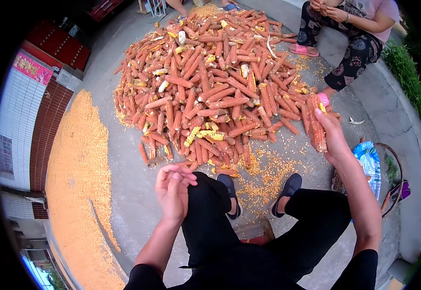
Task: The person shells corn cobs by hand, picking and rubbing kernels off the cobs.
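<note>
My right hand [335, 137] is wrapped round a reddish corn cob [317, 126], held upright at the right edge of the cob pile. A few yellow kernels cling to that cob near my thumb. My left hand [173, 189] hovers by my left knee, its fingers loosely bent and apart, with nothing visible in them. In front of me lies a large heap of mostly stripped cobs [210, 96]. Some pieces in it, such as a yellow cob [210, 134] near the front, still bear kernels. Loose kernels [263, 181] are scattered on the concrete between my shoes.
A wide bed of yellow kernels [80, 183] covers the ground at left, beside a tiled wall [22, 121]. At upper right another person [350, 38] sits with both hands together. A blue-and-white bag [367, 162] and a hooped handle [398, 166] are by my right arm.
</note>
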The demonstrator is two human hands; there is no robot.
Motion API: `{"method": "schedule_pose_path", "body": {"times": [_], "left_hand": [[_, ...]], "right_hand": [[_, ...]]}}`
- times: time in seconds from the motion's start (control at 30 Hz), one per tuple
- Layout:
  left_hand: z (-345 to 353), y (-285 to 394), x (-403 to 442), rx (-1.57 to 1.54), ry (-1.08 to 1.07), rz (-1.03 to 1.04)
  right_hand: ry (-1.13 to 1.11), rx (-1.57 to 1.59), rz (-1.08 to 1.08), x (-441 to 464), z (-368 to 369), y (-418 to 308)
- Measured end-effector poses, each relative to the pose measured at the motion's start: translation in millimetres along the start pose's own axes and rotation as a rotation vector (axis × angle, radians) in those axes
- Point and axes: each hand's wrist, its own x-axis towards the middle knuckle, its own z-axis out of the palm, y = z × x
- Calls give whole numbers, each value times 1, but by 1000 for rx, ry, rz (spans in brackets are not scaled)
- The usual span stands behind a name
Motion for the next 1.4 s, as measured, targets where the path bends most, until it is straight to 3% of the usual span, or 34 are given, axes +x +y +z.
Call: {"method": "schedule_pose_path", "body": {"times": [0.1, 0.13, 0.2, 0.23, 0.27, 0.3, 0.43, 0.7, 1.4], "left_hand": [[-92, -5, -51, 308, 153, -165], [-116, -11, -79, 384, 256, -436], [-172, -32, -164, 336, 455, -1177], [-182, -35, -210, 351, 439, -1526], [-220, -48, -276, 141, 356, -1733], [-226, -55, -309, 140, 336, -1859], [-192, -79, -311, 277, 497, -1764], [-171, -104, -261, 253, 541, -1598], [-178, -118, -261, 201, 532, -1571]], "right_hand": [[2, 67, 96, 2, -16, 2], [-9, 95, 112, 2, -17, 5], [-46, 66, 62, -4, -1, 16], [-65, 32, 41, -9, 4, 23], [-84, -1, 19, -13, 8, 30], [-103, -55, 0, -19, 10, 37], [-191, -206, 57, -29, -1, 62], [-211, -169, 131, -23, -8, 66], [-175, -333, 45, -45, -8, 60]]}}
